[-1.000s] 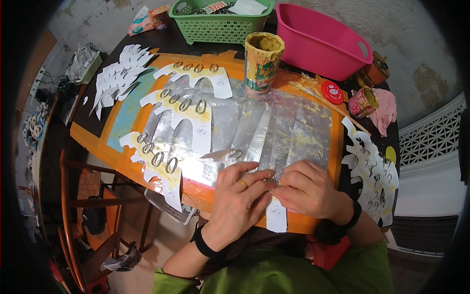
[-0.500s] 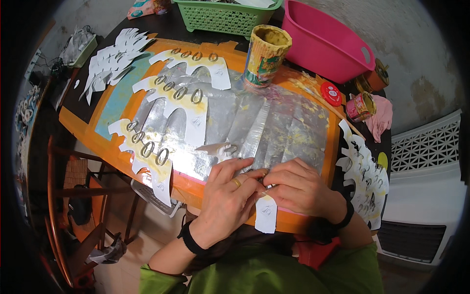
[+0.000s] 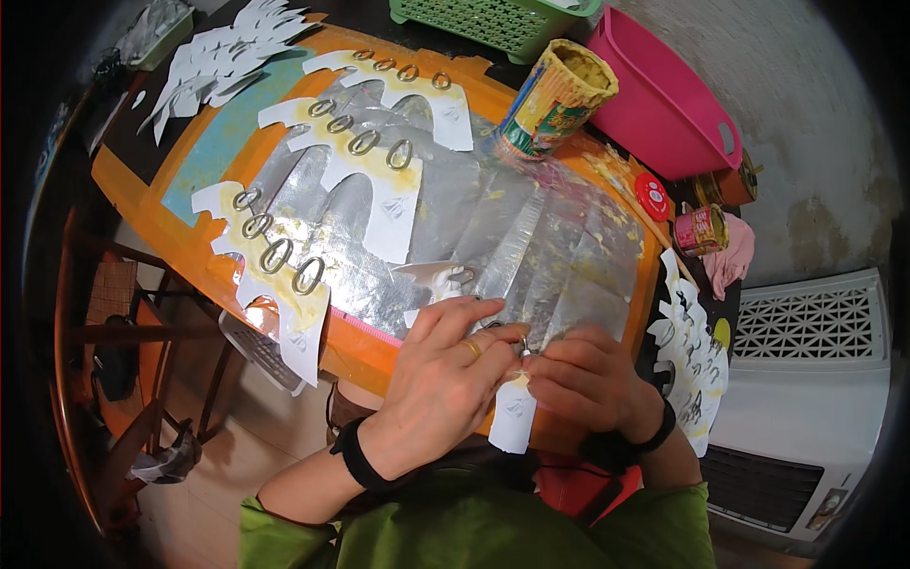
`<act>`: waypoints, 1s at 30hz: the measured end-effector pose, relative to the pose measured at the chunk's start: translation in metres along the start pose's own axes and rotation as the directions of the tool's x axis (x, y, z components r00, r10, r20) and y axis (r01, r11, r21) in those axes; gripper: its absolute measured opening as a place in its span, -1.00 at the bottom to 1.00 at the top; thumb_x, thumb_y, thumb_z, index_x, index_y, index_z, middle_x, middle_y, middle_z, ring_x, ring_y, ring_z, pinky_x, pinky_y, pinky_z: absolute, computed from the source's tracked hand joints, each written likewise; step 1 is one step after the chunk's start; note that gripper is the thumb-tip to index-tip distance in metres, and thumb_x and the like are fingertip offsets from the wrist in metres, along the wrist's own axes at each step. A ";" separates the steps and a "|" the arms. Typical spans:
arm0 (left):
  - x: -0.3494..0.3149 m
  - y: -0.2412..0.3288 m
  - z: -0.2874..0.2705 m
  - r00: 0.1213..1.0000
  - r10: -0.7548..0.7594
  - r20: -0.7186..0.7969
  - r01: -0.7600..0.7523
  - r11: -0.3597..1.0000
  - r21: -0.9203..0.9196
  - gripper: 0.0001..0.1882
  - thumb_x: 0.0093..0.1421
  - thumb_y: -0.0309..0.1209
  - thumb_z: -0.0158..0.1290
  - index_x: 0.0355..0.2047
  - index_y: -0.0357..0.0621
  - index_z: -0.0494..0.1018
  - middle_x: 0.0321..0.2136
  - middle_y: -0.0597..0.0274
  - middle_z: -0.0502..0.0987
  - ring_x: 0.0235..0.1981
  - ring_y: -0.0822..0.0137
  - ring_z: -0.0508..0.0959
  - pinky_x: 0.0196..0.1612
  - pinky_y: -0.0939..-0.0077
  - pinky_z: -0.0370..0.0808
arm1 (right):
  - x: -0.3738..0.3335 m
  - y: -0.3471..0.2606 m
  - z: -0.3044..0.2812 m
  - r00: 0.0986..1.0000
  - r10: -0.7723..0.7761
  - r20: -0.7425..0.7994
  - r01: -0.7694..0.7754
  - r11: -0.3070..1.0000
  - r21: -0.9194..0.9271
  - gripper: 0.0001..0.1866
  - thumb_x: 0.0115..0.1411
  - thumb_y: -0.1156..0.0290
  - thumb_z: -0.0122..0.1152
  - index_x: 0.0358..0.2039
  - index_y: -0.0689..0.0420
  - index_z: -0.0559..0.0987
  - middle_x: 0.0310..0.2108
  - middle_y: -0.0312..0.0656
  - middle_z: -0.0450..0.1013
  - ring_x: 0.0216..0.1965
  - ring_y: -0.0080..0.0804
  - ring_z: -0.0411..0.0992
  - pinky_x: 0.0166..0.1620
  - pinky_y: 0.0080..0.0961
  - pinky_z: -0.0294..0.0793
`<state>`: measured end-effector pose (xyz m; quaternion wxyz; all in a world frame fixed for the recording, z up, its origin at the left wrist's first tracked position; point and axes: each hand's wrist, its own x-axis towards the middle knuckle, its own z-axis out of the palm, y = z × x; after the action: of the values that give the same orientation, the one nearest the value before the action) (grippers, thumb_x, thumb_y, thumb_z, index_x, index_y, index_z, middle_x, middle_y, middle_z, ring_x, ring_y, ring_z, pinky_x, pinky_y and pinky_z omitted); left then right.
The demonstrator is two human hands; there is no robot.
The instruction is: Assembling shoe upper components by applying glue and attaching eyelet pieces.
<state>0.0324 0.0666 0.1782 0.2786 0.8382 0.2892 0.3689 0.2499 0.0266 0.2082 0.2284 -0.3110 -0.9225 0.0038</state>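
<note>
At the table's near edge, my left hand (image 3: 431, 384) and my right hand (image 3: 597, 389) are closed over a white cut-out piece (image 3: 514, 422) smeared with yellow glue. One end hangs below my fingers; the rest is mostly covered. My left thumb and forefinger press at its upper part, and a shiny metal bit (image 3: 526, 351) shows between the hands. The right fingertips pinch the piece beside that bit and are slightly blurred. Farther left lie three similar white pieces, such as this glued strip (image 3: 384, 204), each carrying a row of oval metal rings (image 3: 400, 155).
A glue-crusted can (image 3: 559, 100) stands at the back beside a pink basin (image 3: 659, 100) and a green basket (image 3: 483, 24). White cut-outs (image 3: 223, 57) are stacked back left. Ringed pieces (image 3: 690, 356) pile up on the right, near a small can (image 3: 700, 230) and a stick (image 3: 645, 223).
The whole view has shifted and tilted a little. My right fingers have drawn slightly away from the left ones, and a shiny metal bit now shows between them.
</note>
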 end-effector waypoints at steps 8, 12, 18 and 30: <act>-0.001 0.000 0.000 1.000 -0.009 -0.007 0.008 1.000 -0.021 -0.90 0.06 -0.51 0.18 -0.40 -0.21 0.50 -0.14 0.23 0.64 0.08 0.10 0.49 0.13 0.14 0.35 | 0.001 -0.007 -0.006 0.993 0.019 0.114 -0.020 1.000 0.012 -0.74 -0.02 0.46 0.29 -0.29 0.09 0.46 -0.23 -0.20 0.49 -0.24 -0.31 0.49 -0.19 -0.38 0.49; 0.000 0.000 0.001 1.000 0.002 0.007 -0.002 1.000 0.001 -0.90 0.06 -0.50 0.19 -0.40 -0.22 0.50 -0.14 0.23 0.63 0.09 0.10 0.48 0.14 0.13 0.34 | 0.000 -0.008 -0.007 0.991 0.038 0.128 -0.039 0.999 0.003 -0.74 -0.01 0.47 0.28 -0.28 0.12 0.47 -0.24 -0.20 0.49 -0.24 -0.30 0.49 -0.20 -0.37 0.49; 0.002 0.001 0.000 0.999 0.024 0.036 -0.024 1.000 0.009 -0.88 0.05 -0.50 0.21 -0.41 -0.21 0.50 -0.11 0.23 0.61 0.10 0.10 0.46 0.14 0.15 0.33 | -0.003 -0.007 -0.007 0.986 0.113 0.121 -0.118 0.993 0.031 -0.72 0.00 0.50 0.27 -0.22 0.18 0.49 -0.30 -0.22 0.46 -0.27 -0.31 0.46 -0.19 -0.37 0.48; -0.005 0.006 -0.005 0.997 -0.020 0.079 0.017 0.999 0.044 -0.74 -0.09 -0.61 0.28 -0.36 -0.15 0.50 -0.09 0.16 0.49 -0.06 0.06 0.46 -0.04 0.24 0.42 | -0.007 -0.010 -0.003 0.978 0.198 0.062 -0.205 0.969 0.140 -0.62 -0.03 0.48 0.35 -0.16 0.30 0.57 -0.35 -0.26 0.38 -0.25 -0.35 0.39 -0.20 -0.42 0.39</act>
<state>0.0278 0.0602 0.1830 0.2752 0.8554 0.2935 0.3262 0.2502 0.0137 0.2095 0.2270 -0.3855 -0.8886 0.1016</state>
